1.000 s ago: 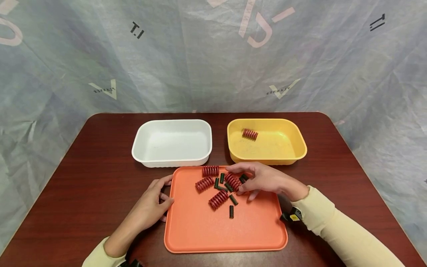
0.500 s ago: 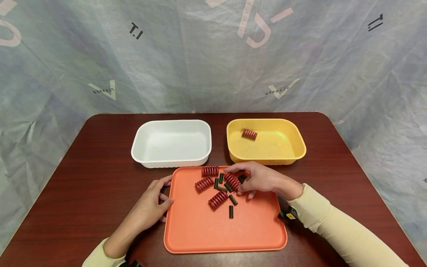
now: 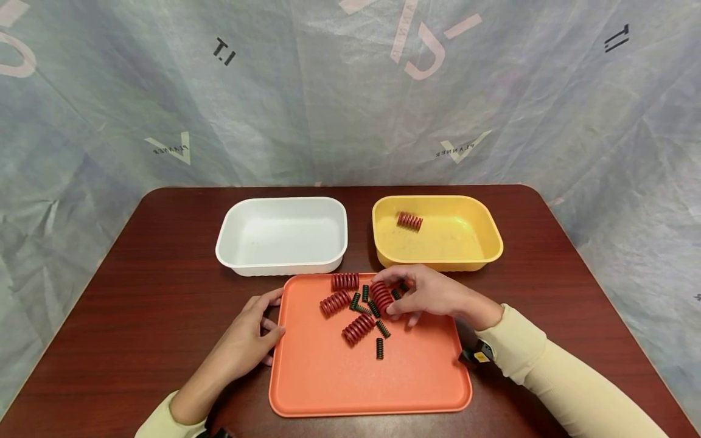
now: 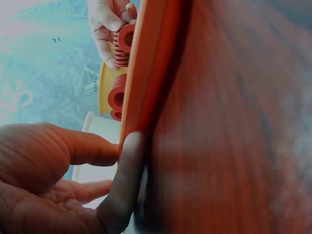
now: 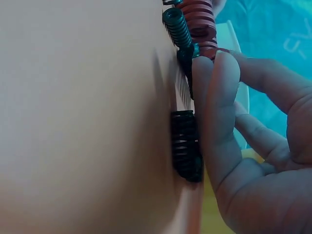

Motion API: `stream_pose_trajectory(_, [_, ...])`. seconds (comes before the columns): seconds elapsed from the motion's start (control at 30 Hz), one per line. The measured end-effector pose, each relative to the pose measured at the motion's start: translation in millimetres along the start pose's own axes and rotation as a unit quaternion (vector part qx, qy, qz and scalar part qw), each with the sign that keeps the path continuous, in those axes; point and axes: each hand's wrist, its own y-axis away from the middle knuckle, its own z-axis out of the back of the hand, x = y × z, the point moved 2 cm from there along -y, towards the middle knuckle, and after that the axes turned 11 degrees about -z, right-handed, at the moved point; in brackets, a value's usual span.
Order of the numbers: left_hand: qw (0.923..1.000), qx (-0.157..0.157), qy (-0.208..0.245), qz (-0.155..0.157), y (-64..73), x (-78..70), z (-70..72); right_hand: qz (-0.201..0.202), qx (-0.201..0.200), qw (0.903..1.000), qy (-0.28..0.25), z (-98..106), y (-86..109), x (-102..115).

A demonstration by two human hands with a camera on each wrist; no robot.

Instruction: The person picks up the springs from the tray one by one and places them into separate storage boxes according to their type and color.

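In the head view my left hand (image 3: 249, 334) pinches the left rim of an orange tray (image 3: 328, 380); the left wrist view shows its thumb and a finger on either side of the rim. My right hand (image 3: 429, 293) holds a large red coil spring (image 3: 381, 297) between thumb and fingers, at the tray's far right part. Three other red springs lie left of it, one of them the red spring (image 3: 358, 328) nearest me. Several small dark green springs (image 3: 380, 348) are scattered among them, and a pair (image 5: 185, 146) sits just under the right hand.
Behind the tray stand a white bin (image 3: 282, 237) on the left and a yellow bin (image 3: 460, 234) on the right. One red spring (image 3: 410, 221) lies in the yellow bin. The brown table (image 3: 126, 292) meets a grey cloth backdrop (image 3: 328, 91).
The red spring at my right fingers has turned slightly and shifted a little, and small green springs around it have moved slightly. My left hand has stayed on the tray rim.
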Motion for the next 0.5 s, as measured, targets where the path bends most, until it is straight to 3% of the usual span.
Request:
stream_pose_trajectory(0.2, [1.0,-0.001,-0.001,-0.001,-0.1,0.2,-0.2,0.014,0.028,0.998,-0.055,4.7,4.9,1.0])
stream_pose_trajectory(0.5, [1.0,-0.002,-0.003,-0.002,-0.4,1.1,-1.0,0.045,0.039,0.9964,-0.06,18.1,13.9,13.8])
